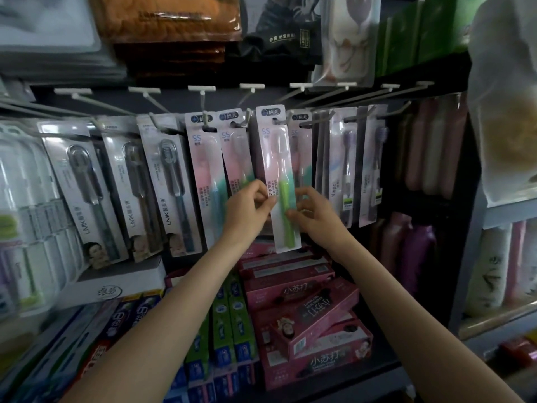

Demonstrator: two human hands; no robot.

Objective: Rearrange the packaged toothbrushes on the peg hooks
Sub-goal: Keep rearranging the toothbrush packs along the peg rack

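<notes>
Both hands pinch one green toothbrush pack [279, 181] at its middle, left hand [247, 209] on its left edge, right hand [312, 212] on its right; its hang hole sits at a peg hook [280, 121], apparently mid-placement. Two matching pink packs [205, 175] hang left of it, another partly hidden behind.

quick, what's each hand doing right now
Left hand: pinching the left edge of the green toothbrush pack.
Right hand: fingers curled on the same pack's right edge.
</notes>
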